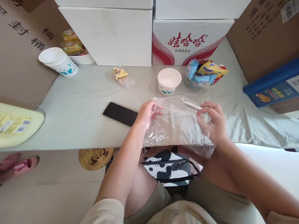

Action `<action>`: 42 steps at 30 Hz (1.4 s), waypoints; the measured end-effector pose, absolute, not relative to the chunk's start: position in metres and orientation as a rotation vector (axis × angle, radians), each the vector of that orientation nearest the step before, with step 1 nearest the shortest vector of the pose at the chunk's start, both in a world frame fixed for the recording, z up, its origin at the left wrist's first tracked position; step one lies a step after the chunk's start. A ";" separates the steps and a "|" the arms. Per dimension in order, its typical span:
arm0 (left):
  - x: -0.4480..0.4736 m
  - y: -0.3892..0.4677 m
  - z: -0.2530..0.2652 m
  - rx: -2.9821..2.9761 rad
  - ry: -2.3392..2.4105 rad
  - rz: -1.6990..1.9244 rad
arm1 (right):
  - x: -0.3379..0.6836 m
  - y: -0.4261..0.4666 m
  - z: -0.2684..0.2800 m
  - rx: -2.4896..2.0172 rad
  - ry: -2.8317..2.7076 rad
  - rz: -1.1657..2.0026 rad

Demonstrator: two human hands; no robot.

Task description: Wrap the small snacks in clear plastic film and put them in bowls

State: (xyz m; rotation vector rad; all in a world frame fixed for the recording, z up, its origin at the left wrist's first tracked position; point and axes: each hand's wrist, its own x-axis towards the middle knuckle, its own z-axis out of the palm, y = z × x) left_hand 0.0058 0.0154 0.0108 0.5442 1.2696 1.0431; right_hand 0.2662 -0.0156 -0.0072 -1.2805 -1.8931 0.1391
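A clear plastic zip bag [177, 124] lies at the near edge of the table [77, 115], hanging a little over it. My left hand [147, 112] pinches the bag's left top corner. My right hand [211, 119] grips the bag's right side near its white zip strip [192, 105]. Both hands hold the bag open-side up against the tabletop. A white paper bowl [169, 80] stands just behind the bag.
A black phone [121, 114] lies left of the bag. A glass bowl of wrapped snacks [205, 74] sits at the back right, a small snack packet [121, 74] at back centre, stacked paper cups [58, 62] at left. Cardboard boxes [112, 34] line the back. A panda bag [169, 165] rests on my lap.
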 end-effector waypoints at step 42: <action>-0.040 -0.019 -0.022 1.394 1.530 1.452 | 0.283 -0.012 -0.010 -1.410 -1.639 0.590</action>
